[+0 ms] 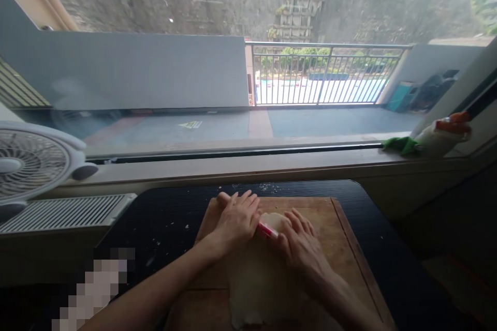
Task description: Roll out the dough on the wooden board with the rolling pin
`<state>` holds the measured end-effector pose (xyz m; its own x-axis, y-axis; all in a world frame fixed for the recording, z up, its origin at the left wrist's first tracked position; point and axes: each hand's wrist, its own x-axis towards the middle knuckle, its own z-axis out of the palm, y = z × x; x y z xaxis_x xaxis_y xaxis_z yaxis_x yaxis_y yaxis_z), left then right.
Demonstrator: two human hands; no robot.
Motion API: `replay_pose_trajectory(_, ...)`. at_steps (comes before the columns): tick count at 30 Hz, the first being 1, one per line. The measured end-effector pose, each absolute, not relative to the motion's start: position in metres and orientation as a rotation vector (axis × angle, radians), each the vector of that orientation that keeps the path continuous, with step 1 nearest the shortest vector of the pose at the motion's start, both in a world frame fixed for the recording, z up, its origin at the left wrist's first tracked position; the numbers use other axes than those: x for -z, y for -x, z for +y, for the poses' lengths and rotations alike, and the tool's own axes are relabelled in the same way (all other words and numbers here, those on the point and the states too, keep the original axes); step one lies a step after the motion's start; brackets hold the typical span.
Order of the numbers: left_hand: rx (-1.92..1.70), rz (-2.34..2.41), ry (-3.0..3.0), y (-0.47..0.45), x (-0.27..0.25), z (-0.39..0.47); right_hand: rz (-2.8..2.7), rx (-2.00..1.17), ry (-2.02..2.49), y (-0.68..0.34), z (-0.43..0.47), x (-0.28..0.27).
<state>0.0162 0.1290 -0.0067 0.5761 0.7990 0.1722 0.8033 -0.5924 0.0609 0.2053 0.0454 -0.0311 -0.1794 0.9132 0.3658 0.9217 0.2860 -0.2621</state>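
Observation:
A rolling pin (267,230) with a red-and-white middle lies slantwise across a wide, pale sheet of dough (258,274). My left hand (239,214) is closed over the pin's far left part, fingers reaching forward over it, and the pin's rounded end shows just past the hand. Over the near right part is my right hand (301,238), its thumb by the red section and its fingers laid over the pin, which hides beneath it. Under the dough is a wooden board (324,212); the dough's upper edge shows between my hands.
The board rests on a black table (155,212) with white flour specks. A white fan (34,163) stands at the left, near a ribbed white panel (77,212). Behind runs a window sill (233,165), with a green cloth (402,145) and a pale container (438,137) at right.

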Motion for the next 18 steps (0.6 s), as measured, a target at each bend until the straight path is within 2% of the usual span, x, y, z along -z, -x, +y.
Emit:
replay_pose_trajectory(5, 0.222, -1.289, 2.854, -0.008, 0.005, 0.106, -2.127, 0.211, 1.490, -0.202, 0.008, 0.036)
replay_pose_trajectory(13, 0.127, -1.513, 2.846, -0.108, 0.004, 0.194, -1.945, 0.188, 1.907, -0.244, 0.029, 0.019)
replay_pose_trajectory(18, 0.154, -1.404, 2.877, -0.081, 0.002, 0.157, -1.916, 0.310, 1.771, -0.226, 0.009, 0.040)
